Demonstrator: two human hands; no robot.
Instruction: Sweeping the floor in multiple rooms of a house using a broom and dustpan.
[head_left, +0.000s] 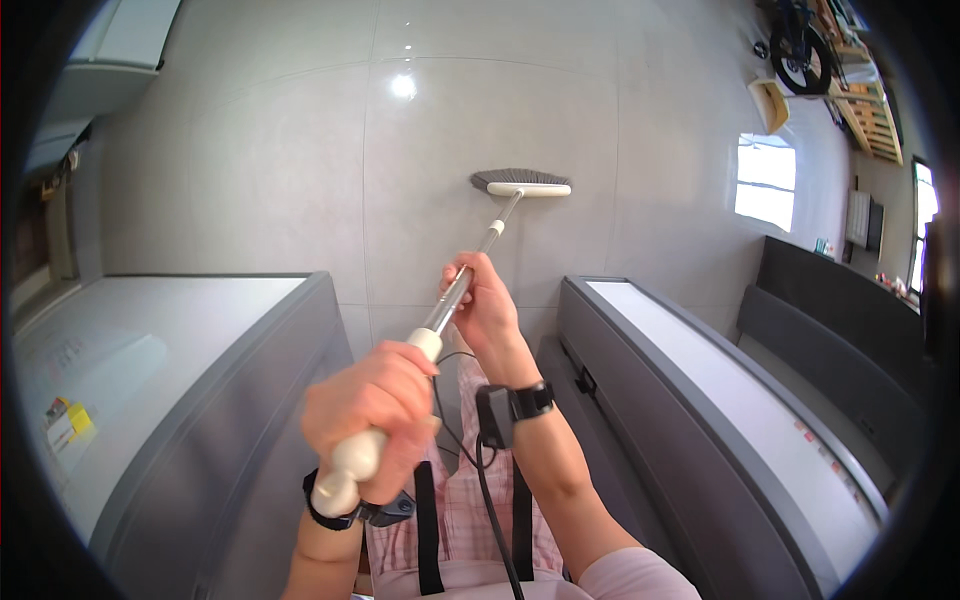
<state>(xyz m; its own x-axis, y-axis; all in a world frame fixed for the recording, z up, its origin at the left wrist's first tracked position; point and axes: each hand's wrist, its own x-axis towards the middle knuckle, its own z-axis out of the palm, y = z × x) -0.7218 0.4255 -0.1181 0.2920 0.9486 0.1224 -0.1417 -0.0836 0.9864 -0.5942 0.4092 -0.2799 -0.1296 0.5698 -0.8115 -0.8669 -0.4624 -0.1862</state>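
A broom with a long metal handle (489, 238) reaches away from me over the floor. My left hand (371, 412) is wrapped around the cream grip at its upper end, whose rounded tip (337, 491) pokes out below the fist. Farther down, my right hand (484, 300) holds the bare metal tube. The white broom head (529, 190) with grey bristles (521, 177) rests on grey floor tiles (480, 112), beyond the gap between two bed-like frames. Both wrists carry black straps with small devices.
Grey padded frames with white tops flank me, one at left (300, 337) and one at right (600, 330). A black cable (487, 495) hangs before my body. A wheeled vehicle (801, 56) and a cream dustpan-like object (769, 105) stand far right. White furniture (112, 45) is at upper left.
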